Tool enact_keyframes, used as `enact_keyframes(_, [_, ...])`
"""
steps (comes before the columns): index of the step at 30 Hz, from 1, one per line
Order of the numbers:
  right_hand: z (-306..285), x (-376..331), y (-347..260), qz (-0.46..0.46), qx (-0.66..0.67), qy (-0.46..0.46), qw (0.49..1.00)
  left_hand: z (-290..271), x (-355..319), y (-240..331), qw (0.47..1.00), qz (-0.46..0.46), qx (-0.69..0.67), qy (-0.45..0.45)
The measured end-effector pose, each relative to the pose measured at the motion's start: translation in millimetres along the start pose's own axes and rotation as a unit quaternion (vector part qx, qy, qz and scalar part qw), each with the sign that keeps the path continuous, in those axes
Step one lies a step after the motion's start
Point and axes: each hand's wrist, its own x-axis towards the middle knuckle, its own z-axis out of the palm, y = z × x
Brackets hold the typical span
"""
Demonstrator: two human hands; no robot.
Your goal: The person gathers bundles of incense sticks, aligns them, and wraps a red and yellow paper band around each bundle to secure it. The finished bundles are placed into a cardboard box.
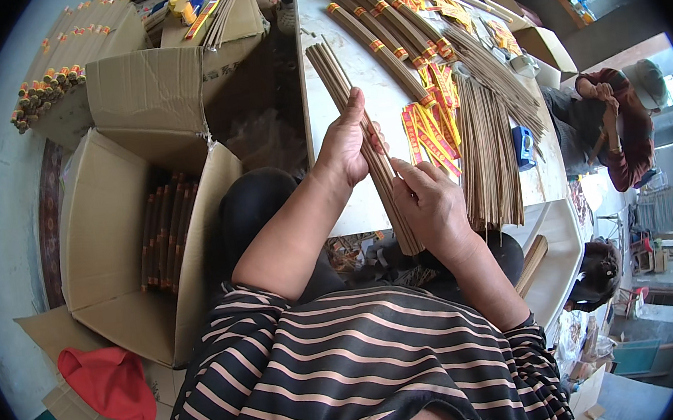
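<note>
My left hand [345, 147] is closed round a loose bundle of thin brown incense sticks [382, 175], thumb along its top. The bundle slants over the table's front edge. Lower down, my right hand [432, 205] has its fingers curled against the same bundle. On the table, right of my hands, a wide pile of loose incense sticks [489, 153] lies beside red and yellow paper bands [430, 131]. Farther back lie several wrapped incense bundles [376, 41] with red and yellow bands round their ends.
An open cardboard box [102, 230] with dark wrapped bundles [169, 234] stands left of me. Banded bundles [70, 49] are stacked at the far left. A blue tape dispenser [523, 147] sits right of the loose sticks. Another person [621, 121] is across the table's right side. A red cloth [110, 383] lies lower left.
</note>
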Motion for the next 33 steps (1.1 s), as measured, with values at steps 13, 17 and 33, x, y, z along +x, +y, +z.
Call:
enact_keyframes(13, [3.5, -2.1, -1.2, -0.023, -0.032, -0.058, 0.998, -1.2, 2.4, 1.6, 1.000, -0.017, -0.006, 0.013])
enact_keyframes(17, [4.3, -3.9, 1.4, -0.023, -0.009, -0.046, 0.999, 6.9, -3.2, 6.6, 1.000, 0.001, 0.028, 0.007])
enact_keyframes(33, [-10.4, -34.6, 41.4, 0.128, 0.100, 0.016, 0.987, 56.5, -1.2, 2.7, 0.699, 0.436, 0.565, -0.057])
